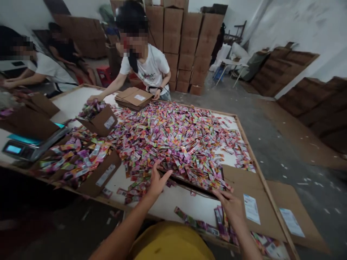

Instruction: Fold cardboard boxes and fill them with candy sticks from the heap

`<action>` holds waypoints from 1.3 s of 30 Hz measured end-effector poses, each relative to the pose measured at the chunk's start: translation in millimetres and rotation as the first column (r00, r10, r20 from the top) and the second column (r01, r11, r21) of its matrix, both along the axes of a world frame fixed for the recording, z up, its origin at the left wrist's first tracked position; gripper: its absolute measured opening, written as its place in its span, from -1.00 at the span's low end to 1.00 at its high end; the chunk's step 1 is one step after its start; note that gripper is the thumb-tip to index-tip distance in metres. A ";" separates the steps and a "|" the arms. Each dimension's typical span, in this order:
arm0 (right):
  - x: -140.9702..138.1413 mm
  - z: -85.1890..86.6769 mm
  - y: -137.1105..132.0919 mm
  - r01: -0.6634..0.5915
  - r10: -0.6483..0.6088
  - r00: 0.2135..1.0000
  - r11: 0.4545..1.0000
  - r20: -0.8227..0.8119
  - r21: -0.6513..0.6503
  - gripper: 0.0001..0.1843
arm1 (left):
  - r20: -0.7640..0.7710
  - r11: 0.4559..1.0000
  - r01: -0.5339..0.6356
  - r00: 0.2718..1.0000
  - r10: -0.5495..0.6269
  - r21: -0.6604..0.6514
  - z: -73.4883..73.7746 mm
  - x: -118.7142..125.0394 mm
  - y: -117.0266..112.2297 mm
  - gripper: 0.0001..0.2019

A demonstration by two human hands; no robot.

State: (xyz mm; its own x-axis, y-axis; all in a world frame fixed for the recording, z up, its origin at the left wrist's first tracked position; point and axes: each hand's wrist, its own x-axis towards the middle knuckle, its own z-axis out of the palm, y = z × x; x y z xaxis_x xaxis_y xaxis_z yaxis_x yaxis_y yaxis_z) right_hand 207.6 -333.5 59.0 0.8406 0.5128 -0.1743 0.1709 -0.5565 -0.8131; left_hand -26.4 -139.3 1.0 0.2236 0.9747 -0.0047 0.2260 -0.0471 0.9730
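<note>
A long, thin, flat piece with a dark edge (191, 186) slants along the near side of a heap of small colourful packets (173, 137); its material is hard to make out. At its left end is my left hand (158, 180), thumb apart from the fingers and pointing along the edge. My right hand (231, 204) grips the other end with fingertips stretched toward it. Packets lie against and over its far side. Loose packets (195, 222) lie on the white tabletop (173, 202) between my forearms.
Flattened cardboard boxes (241, 191) lie by the wooden rim (252, 155) at right. Packet-filled cartons (101, 175) and a scale (20, 150) stand left. Across the table a co-worker (148, 68) reaches into another carton (101, 122), beside stacked flat cardboard (134, 97). Other people sit at far left.
</note>
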 end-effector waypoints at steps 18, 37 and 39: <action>-10.5 8.4 41.9 -0.085 0.265 0.849 0.923 0.457 -0.376 -0.58 | -0.332 0.923 0.367 0.890 -0.314 0.112 -19.9 45.1 -9.6 -0.47; -35.6 -57.7 22.2 -0.519 0.598 0.290 0.754 0.747 -0.402 -0.56 | -0.070 0.660 0.749 0.663 -0.745 0.059 -22.1 21.7 20.2 -0.52; -38.9 -73.1 11.9 -0.541 0.582 0.301 0.756 0.755 -0.367 -0.61 | -0.202 0.516 0.856 0.509 -0.836 0.022 -7.6 9.0 19.9 -0.41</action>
State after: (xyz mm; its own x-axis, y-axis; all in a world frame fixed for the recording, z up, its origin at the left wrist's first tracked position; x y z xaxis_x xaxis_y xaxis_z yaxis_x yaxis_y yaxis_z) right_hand 168.7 -321.6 -14.1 0.1124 0.9291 0.3523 0.9910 -0.0788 -0.1083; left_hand -17.4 -119.3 -6.6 0.9480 0.3171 -0.0288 0.1588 -0.3925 0.9059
